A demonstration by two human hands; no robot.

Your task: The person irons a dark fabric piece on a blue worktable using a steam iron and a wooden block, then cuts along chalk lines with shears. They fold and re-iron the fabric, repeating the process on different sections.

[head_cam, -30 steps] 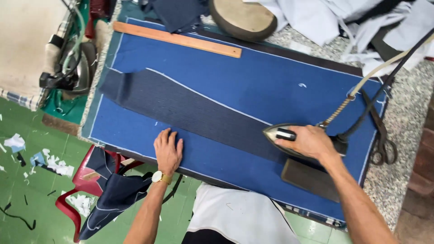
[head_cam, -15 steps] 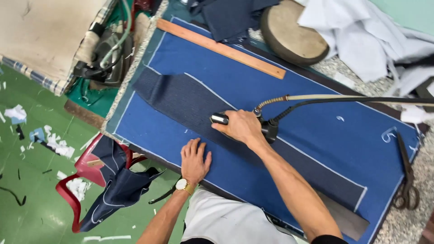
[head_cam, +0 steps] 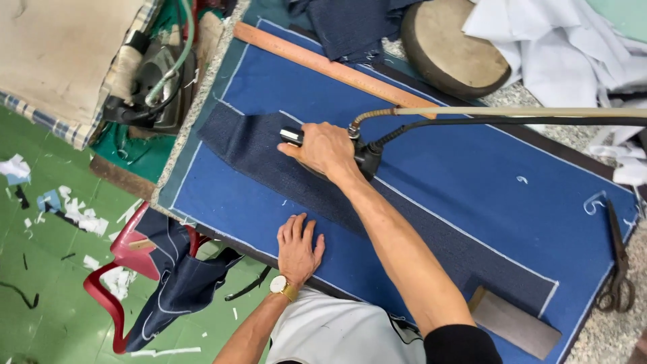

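Note:
My right hand (head_cam: 325, 149) grips the handle of an iron (head_cam: 364, 156) that rests on a long dark pinstriped fabric piece (head_cam: 269, 158), toward its left end. A cord and hose (head_cam: 512, 116) run from the iron off to the right. My left hand (head_cam: 298, 247), with a gold watch on the wrist, lies flat on the blue cloth-covered ironing board (head_cam: 438, 162) near its front edge, just below the fabric piece.
A wooden ruler (head_cam: 330, 65) lies along the board's far edge. Scissors (head_cam: 617, 269) and a grey block (head_cam: 515, 323) sit at the right end. A second iron (head_cam: 153, 81) rests on the left. A red stool (head_cam: 125, 259) holds dark fabric. Paper scraps litter the green floor.
My right hand has slid the iron leftward along the dark fabric, from the right end to near the left end. My left hand has stayed flat by the board's front edge.

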